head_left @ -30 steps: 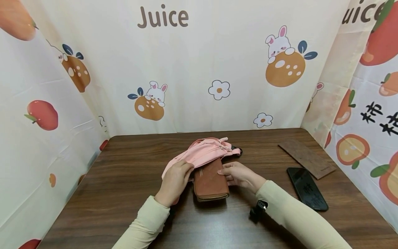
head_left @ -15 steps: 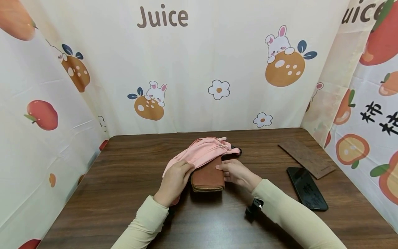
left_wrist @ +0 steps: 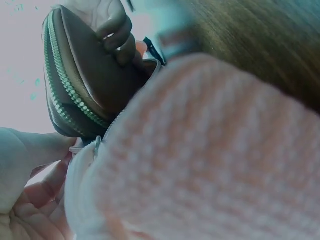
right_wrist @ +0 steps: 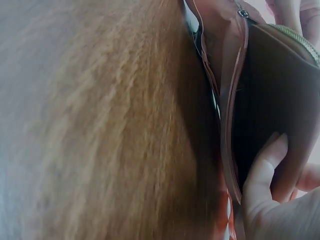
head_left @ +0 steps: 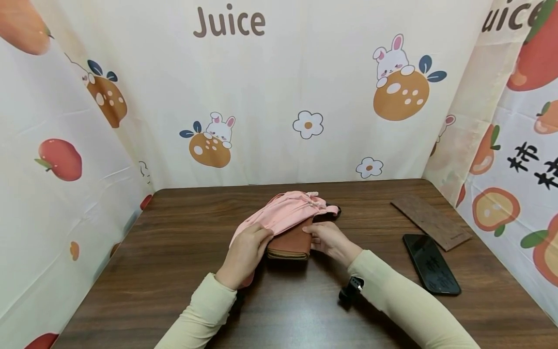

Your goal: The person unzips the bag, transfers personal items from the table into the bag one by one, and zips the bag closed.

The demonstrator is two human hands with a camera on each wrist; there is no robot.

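A pink fabric zip bag (head_left: 281, 212) lies in the middle of the table in the head view. My left hand (head_left: 245, 252) pinches the near edge of its opening. With my right hand (head_left: 333, 242) I grip the right side of a brown zip-around wallet (head_left: 289, 242), thumb on one face. The far part of this wallet is inside the bag and hidden; its zipped end sticks out toward me. In the left wrist view the zipped edge of the wallet (left_wrist: 75, 95) rises from the bag mouth. The right wrist view shows the bag's open zip (right_wrist: 231, 115) alongside the wallet.
To the right, a black phone (head_left: 431, 264) lies flat on the dark wooden table (head_left: 174, 271). Just behind it is a flat brown rectangular piece (head_left: 429, 220). Printed curtains (head_left: 270, 87) stand along the back and both sides.
The wallet has slid away from me, deeper into the bag, so less of it shows. My right hand moved forward and slightly left with it. The left hand stayed at the bag's edge.
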